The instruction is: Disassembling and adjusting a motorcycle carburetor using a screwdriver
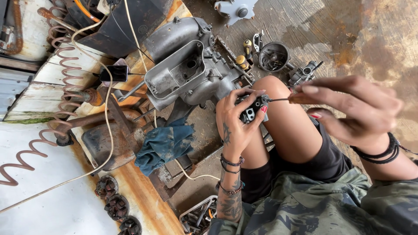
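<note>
My left hand [237,122] grips a small black and silver metal part, a carburetor-like body [252,109], held above my bare knee. My right hand [352,106] pinches a screwdriver [300,98] by its brown handle. Its thin shaft runs left and its tip touches the part's right side. Both wrists wear bead bracelets.
A grey engine casing [187,69] rests on a bench just left of my knee. A blue rag [163,146] lies below it. On the concrete floor beyond sit a round metal bowl of small parts [273,55], yellow-handled tools [244,54] and another carburetor [302,74]. A coiled hose [61,78] hangs at left.
</note>
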